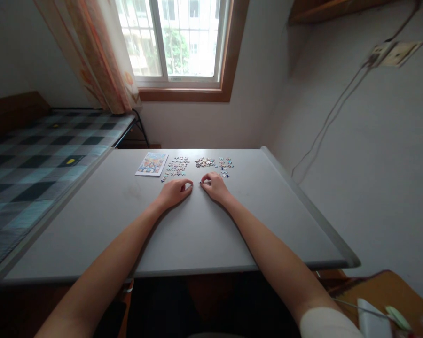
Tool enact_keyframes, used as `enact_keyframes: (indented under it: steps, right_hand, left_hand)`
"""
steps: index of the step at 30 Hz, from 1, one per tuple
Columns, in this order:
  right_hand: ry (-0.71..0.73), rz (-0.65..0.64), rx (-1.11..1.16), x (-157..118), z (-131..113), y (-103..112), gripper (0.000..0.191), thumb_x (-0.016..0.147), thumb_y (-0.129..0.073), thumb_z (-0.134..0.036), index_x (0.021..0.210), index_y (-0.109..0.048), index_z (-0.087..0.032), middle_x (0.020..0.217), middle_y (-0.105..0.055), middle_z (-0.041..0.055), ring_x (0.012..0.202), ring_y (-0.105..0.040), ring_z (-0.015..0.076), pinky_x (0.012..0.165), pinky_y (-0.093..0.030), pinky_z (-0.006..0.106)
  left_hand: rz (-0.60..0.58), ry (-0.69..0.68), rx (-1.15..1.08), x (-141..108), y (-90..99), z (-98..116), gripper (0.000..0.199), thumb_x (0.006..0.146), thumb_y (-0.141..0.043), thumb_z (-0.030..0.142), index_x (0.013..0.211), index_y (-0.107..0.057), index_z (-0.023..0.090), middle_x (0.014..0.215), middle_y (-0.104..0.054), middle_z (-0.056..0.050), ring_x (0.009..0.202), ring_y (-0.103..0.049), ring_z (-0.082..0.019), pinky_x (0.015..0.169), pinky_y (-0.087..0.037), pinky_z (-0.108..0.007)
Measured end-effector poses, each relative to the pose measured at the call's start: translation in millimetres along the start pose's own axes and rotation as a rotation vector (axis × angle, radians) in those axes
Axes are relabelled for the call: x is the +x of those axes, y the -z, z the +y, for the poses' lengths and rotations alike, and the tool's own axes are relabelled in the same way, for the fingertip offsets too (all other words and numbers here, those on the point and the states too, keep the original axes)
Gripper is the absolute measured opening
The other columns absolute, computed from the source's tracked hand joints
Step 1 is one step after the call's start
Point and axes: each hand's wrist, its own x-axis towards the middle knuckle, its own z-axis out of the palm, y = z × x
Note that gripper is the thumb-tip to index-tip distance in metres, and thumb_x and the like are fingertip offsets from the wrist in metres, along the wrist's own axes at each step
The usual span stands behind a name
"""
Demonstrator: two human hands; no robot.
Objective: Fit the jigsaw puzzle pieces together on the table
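A small dark jigsaw puzzle piece point(200, 182) is pinched between the thumb and forefinger of my right hand point(215, 185), just above or on the tabletop. Facing it from the left, my left hand point(174, 191) rests on the table with curved fingers. Its thumb and forefinger tips are close but look slightly apart, and I see nothing between them. Beyond the left hand lie spread rows of puzzle pieces point(178, 166). A dense heap of pieces point(205, 162) sits behind the gap between the hands. More loose pieces point(226, 163) are scattered beyond my right hand.
A printed picture card point(152, 164) lies at the far left of the grey-white table point(197, 230). A bed with a checked cover point(74, 141) stands at the left. Cables point(326, 122) hang on the right wall. A wooden stool-like surface point(384, 295) is at lower right.
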Motion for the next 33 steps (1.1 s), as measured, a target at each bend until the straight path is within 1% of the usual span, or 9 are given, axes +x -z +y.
enact_keyframes:
  steps: [3, 5, 7, 14, 19, 22, 25, 28, 33]
  right_hand:
    - [0.019, -0.044, 0.259, -0.5, 0.1, -0.2, 0.010, 0.074, -0.066, -0.024, 0.081, -0.065, -0.016, 0.076, -0.066, 0.0025, 0.072, -0.059, 0.0132, 0.074, -0.048, 0.028]
    - [0.036, -0.058, 0.384, -1.3, -0.1, -2.0, 0.016, 0.073, -0.068, -0.029, 0.082, -0.065, -0.016, 0.076, -0.068, 0.0030, 0.071, -0.061, 0.0127, 0.072, -0.049, 0.027]
    - [0.054, -0.070, 0.417, -2.3, -0.8, -4.1, 0.018, 0.074, -0.067, -0.031, 0.083, -0.067, -0.015, 0.078, -0.070, 0.0038, 0.071, -0.061, 0.0125, 0.071, -0.049, 0.027]
    - [0.076, -0.085, 0.325, -4.6, -3.7, -7.0, 0.016, 0.076, -0.065, -0.028, 0.082, -0.069, -0.014, 0.077, -0.070, 0.0037, 0.068, -0.059, 0.0108, 0.068, -0.047, 0.025]
    - [0.074, -0.088, 0.313, -4.5, -5.5, -5.5, 0.015, 0.076, -0.066, -0.026, 0.083, -0.070, -0.014, 0.078, -0.071, 0.0039, 0.069, -0.060, 0.0107, 0.069, -0.048, 0.025]
    - [0.069, -0.087, 0.269, -5.1, -7.9, -3.3, 0.017, 0.078, -0.064, -0.025, 0.090, -0.070, -0.014, 0.080, -0.070, 0.0041, 0.068, -0.060, 0.0100, 0.068, -0.048, 0.024]
    - [0.078, -0.059, 0.200, -5.8, -9.4, -2.5, 0.021, 0.082, -0.057, -0.019, 0.097, -0.070, -0.013, 0.088, -0.069, 0.0057, 0.070, -0.059, 0.0093, 0.069, -0.048, 0.023]
    - [0.127, -0.056, 0.120, -6.3, -8.9, -3.8, 0.021, 0.082, -0.053, -0.013, 0.094, -0.071, -0.013, 0.089, -0.067, 0.0059, 0.072, -0.058, 0.0095, 0.071, -0.047, 0.023]
    - [0.165, -0.065, 0.022, -7.2, -7.2, -6.9, 0.018, 0.081, -0.056, -0.014, 0.089, -0.071, -0.014, 0.082, -0.064, 0.0036, 0.070, -0.055, 0.0097, 0.072, -0.045, 0.023]
  left_hand:
    - [0.038, -0.014, -0.005, 0.6, -2.4, 0.0, 0.035, 0.088, -0.053, 0.042, 0.113, -0.068, 0.024, 0.070, -0.064, 0.001, 0.060, -0.054, -0.013, 0.060, -0.037, -0.024]
    - [0.064, -0.027, -0.017, 1.0, -4.6, 0.3, 0.036, 0.088, -0.054, 0.044, 0.114, -0.067, 0.024, 0.070, -0.064, 0.001, 0.061, -0.055, -0.013, 0.061, -0.038, -0.024]
    - [0.071, -0.047, -0.037, 1.2, -6.5, 0.7, 0.036, 0.088, -0.054, 0.047, 0.112, -0.067, 0.023, 0.070, -0.064, 0.001, 0.060, -0.054, -0.013, 0.060, -0.037, -0.024]
    - [0.057, -0.083, -0.075, 0.9, -7.0, 0.3, 0.032, 0.089, -0.053, 0.044, 0.099, -0.072, 0.020, 0.067, -0.062, 0.000, 0.057, -0.049, -0.011, 0.057, -0.034, -0.023]
    - [0.052, -0.100, -0.040, 1.0, -8.0, -2.2, 0.030, 0.088, -0.055, 0.042, 0.101, -0.072, 0.021, 0.069, -0.063, 0.000, 0.059, -0.051, -0.012, 0.059, -0.036, -0.023]
    - [0.058, -0.097, -0.032, 1.8, -8.5, -3.3, 0.032, 0.089, -0.053, 0.042, 0.102, -0.072, 0.020, 0.071, -0.065, -0.001, 0.060, -0.052, -0.012, 0.060, -0.037, -0.023]
    - [0.086, -0.065, -0.041, 2.8, -8.1, -4.1, 0.032, 0.088, -0.054, 0.041, 0.101, -0.073, 0.018, 0.070, -0.065, -0.002, 0.059, -0.051, -0.012, 0.060, -0.037, -0.023]
    - [0.087, -0.043, -0.063, 3.2, -8.2, -5.2, 0.032, 0.087, -0.055, 0.040, 0.100, -0.073, 0.017, 0.068, -0.065, -0.002, 0.057, -0.051, -0.011, 0.058, -0.036, -0.023]
    - [0.044, -0.043, -0.059, 2.6, -8.6, -4.8, 0.034, 0.086, -0.055, 0.045, 0.095, -0.074, 0.019, 0.065, -0.064, -0.001, 0.057, -0.051, -0.011, 0.056, -0.034, -0.023]
